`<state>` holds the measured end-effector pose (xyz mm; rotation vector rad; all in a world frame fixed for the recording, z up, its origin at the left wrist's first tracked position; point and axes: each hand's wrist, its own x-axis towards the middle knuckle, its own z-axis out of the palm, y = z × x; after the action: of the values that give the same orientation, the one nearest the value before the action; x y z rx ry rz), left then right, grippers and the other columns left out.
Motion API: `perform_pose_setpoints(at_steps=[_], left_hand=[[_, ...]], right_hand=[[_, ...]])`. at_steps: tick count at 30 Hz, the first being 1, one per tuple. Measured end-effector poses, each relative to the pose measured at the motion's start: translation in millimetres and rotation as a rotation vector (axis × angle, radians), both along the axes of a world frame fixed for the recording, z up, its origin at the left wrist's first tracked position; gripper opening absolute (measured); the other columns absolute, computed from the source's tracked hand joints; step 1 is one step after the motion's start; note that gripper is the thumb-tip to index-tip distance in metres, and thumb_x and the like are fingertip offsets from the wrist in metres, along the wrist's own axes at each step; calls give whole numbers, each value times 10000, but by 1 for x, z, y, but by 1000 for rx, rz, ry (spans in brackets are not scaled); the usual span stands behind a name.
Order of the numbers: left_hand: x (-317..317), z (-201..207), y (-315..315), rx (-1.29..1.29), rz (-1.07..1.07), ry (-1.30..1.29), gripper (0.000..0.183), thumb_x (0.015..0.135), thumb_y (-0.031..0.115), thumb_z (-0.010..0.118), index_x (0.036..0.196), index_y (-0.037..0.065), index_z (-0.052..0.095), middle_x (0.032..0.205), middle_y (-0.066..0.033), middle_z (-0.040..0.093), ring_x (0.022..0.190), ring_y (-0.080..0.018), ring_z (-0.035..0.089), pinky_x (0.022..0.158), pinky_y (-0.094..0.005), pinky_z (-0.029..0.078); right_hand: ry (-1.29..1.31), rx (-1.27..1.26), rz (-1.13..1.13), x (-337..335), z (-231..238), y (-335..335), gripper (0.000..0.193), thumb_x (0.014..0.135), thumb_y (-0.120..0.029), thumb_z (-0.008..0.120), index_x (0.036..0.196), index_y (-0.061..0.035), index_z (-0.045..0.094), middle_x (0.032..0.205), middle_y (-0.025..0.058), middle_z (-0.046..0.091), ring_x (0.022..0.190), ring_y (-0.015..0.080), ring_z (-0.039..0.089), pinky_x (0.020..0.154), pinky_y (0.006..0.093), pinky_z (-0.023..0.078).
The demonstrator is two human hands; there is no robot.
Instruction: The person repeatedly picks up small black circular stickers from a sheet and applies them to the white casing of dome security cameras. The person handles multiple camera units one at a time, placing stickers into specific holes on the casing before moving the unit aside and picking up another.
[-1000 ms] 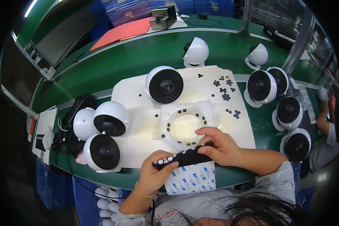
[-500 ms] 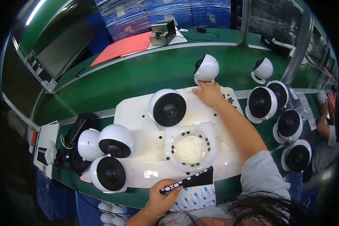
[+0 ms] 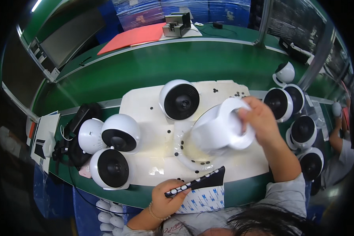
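My right hand [image 3: 262, 120] grips the ring-shaped base of a white ball-shaped camera [image 3: 212, 131], turned base up and slightly blurred. It is over a clear padded ring [image 3: 179, 151] dotted with small black pads, on the white board [image 3: 145, 167]. At the board's near edge, my left hand [image 3: 167, 198] pinches a folded sheet of adhesive pads [image 3: 203, 196], black with white dots along its fold and a printed backing below. Beyond the ring stands another white ball camera [image 3: 181, 100] with a black front.
Several white cameras [image 3: 113, 169] crowd the left of the board, and several more [image 3: 277, 103] stand at the right. A red sheet [image 3: 133, 38] and a metal box [image 3: 177, 25] lie beyond the green conveyor belt [image 3: 145, 65]. A co-worker's arm [image 3: 336, 135] shows far right.
My right hand has taken the camera from the belt behind the board, brought it nearer over the padded ring and tipped it base up. My left hand still holds the pad sheet.
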<state>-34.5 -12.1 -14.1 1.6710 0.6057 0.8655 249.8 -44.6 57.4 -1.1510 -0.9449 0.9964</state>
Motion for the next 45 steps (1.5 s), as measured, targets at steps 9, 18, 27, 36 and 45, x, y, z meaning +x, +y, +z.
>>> perform_pose_setpoints(at_steps=[9,18,27,36,45], left_hand=[[6,6,-3,12,88,-101,140,697,-43,653,791,-52,550,727,-150,608,638,-175,577,601,-272,467],[10,12,0,193,84,-137,145,675,-47,666,781,-41,567,706,-145,610,608,-191,581,584,-274,466],[9,17,-5,73,194,-22,126,680,-46,658,771,-43,572,698,-133,608,589,-178,573,558,-253,454],[10,19,-2,275,66,-4,186,653,-67,654,810,-17,567,714,-149,615,613,-228,605,568,-282,474],[12,24,-2,284,34,0,223,631,-83,644,830,-13,573,713,-155,615,594,-242,603,558,-289,475]], right_hand=[[-895,170,-263,-29,-14,-5,401,764,-252,644,1069,-28,509,949,118,562,845,223,544,764,322,412],[-975,334,145,-42,-9,-43,251,723,-148,665,950,-71,587,917,48,591,876,215,545,739,336,424],[-995,687,120,-34,-7,-41,202,670,-117,688,861,-105,625,943,19,588,918,211,541,725,327,407],[-1281,739,102,-48,-10,-39,340,669,-106,614,1008,-95,592,862,20,555,845,196,541,685,296,395],[-1217,721,135,-47,-16,-42,310,676,-60,602,986,-74,594,863,52,560,826,207,546,702,319,411]])
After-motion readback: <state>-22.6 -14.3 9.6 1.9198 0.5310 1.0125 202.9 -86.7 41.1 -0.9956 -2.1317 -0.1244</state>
